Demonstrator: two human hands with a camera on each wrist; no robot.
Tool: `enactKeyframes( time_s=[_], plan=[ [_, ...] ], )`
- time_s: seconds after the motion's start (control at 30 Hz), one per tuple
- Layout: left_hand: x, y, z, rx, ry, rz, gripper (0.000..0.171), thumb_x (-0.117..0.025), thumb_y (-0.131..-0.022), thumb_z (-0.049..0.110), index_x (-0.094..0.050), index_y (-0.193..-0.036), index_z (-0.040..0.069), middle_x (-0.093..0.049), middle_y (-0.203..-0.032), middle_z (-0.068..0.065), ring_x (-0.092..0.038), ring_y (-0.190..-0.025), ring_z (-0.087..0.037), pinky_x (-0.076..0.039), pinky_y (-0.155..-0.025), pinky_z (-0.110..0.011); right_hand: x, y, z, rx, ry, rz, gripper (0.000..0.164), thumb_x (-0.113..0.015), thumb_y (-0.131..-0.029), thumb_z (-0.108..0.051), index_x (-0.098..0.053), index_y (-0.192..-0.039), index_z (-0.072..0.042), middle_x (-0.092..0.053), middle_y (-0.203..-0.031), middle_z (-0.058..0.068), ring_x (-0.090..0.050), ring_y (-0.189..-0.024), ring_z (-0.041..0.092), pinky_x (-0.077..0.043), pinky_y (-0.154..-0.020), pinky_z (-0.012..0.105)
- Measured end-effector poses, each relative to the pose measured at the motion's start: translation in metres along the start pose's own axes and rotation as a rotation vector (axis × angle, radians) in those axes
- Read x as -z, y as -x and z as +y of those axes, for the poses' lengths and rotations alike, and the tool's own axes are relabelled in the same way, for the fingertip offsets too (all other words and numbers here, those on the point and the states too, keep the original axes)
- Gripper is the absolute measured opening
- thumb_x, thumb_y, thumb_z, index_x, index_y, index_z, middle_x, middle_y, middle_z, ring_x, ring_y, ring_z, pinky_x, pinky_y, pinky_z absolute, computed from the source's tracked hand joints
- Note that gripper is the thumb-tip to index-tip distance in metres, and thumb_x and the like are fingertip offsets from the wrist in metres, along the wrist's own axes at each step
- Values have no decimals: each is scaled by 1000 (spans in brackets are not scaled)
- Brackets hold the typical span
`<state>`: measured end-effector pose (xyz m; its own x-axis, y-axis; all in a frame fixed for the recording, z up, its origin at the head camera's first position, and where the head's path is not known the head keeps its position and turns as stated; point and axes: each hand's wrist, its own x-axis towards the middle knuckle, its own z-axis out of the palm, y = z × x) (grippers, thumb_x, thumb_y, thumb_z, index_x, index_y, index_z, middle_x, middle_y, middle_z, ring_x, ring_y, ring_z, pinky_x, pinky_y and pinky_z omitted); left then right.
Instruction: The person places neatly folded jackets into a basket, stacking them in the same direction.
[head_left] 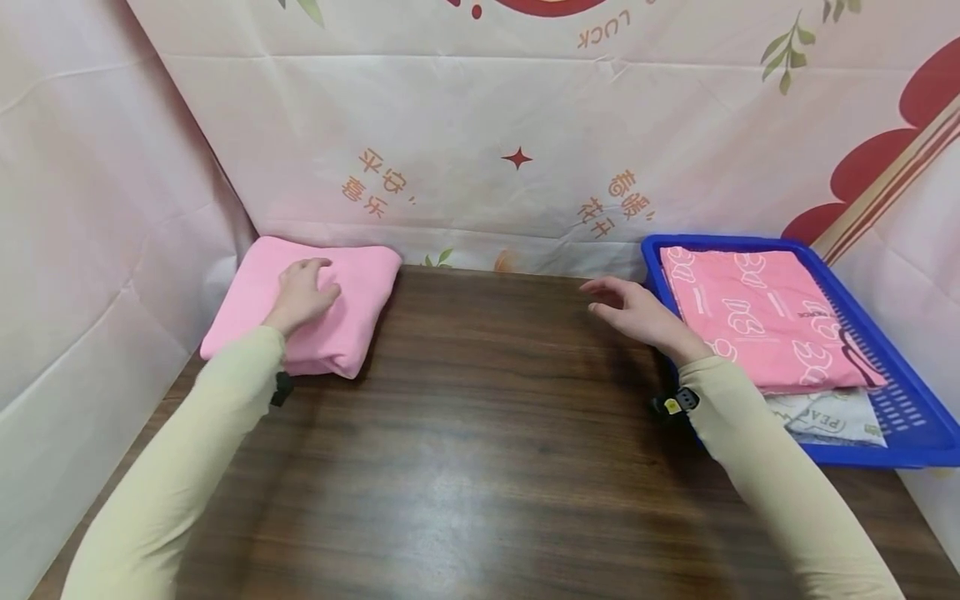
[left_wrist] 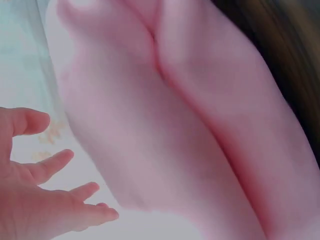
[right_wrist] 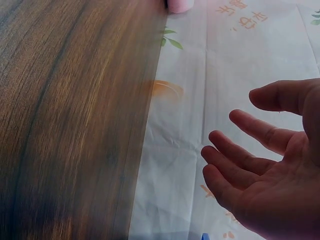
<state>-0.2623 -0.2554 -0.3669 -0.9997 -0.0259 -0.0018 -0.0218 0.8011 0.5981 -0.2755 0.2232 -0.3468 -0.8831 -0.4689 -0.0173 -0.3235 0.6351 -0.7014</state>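
Note:
A folded pink cloth (head_left: 360, 292), thick and soft-looking, lies at the back left of the table. In the head view my left hand (head_left: 302, 293) is over it, fingers loosely bent. The left wrist view shows this left hand (left_wrist: 45, 185) apart from the folded pink cloth (left_wrist: 150, 125), with nothing in its grasp. My right hand (head_left: 633, 312) hovers above the table just left of a blue basket (head_left: 918, 442). Its fingers are relaxed and spread in the right wrist view, holding nothing. Inside the basket lies a folded pink printed cloth (head_left: 765, 321) on top of a whitish printed cloth (head_left: 832, 417).
The dark wood table (head_left: 465, 433) runs between the pink cloth and the basket. A printed fabric backdrop (head_left: 450, 108) hangs along the table's back edge, and pale fabric walls (head_left: 75, 208) close in the sides.

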Motion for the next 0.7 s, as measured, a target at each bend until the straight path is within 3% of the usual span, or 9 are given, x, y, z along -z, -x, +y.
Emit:
enactKeyframes(
  time_s=[0.2, 0.4, 0.63, 0.7],
  plan=[
    [29, 10, -31, 118, 4, 24, 59, -46, -94, 20, -29, -143, -9, -16, -143, -40, -8, -133, -54, -13, -107, -62, -3, -1, 0, 23, 10, 6, 35, -53, -98, -8, -52, -130, 5, -53, -130, 26, -48, -121, 40, -37, -100, 52],
    [48, 20, -55, 209, 14, 6, 67, -41, -94, 25, -18, -146, -10, -14, -141, -43, -12, -130, -57, -18, -103, -66, -5, -1, 0, 15, 11, 13, 34, -54, -98, -8, -52, -130, 4, -53, -130, 26, -49, -121, 39, -38, -100, 52],
    [60, 25, -67, 238, 34, -17, 72, -41, -96, 29, -10, -148, -11, -19, -144, -41, -20, -133, -53, -20, -107, -59, -8, -1, -1, 23, 33, 28, 32, -54, -98, -8, -54, -128, 3, -54, -129, 26, -51, -118, 37, -40, -97, 51],
    [63, 26, -71, 254, 101, 1, 72, -43, -97, 28, -11, -147, -12, -23, -143, -42, -25, -132, -51, -22, -107, -57, -9, -1, -1, 29, 39, 36, 32, -54, -98, -8, -55, -128, 2, -55, -128, 25, -52, -117, 36, -41, -97, 51]
  ],
)
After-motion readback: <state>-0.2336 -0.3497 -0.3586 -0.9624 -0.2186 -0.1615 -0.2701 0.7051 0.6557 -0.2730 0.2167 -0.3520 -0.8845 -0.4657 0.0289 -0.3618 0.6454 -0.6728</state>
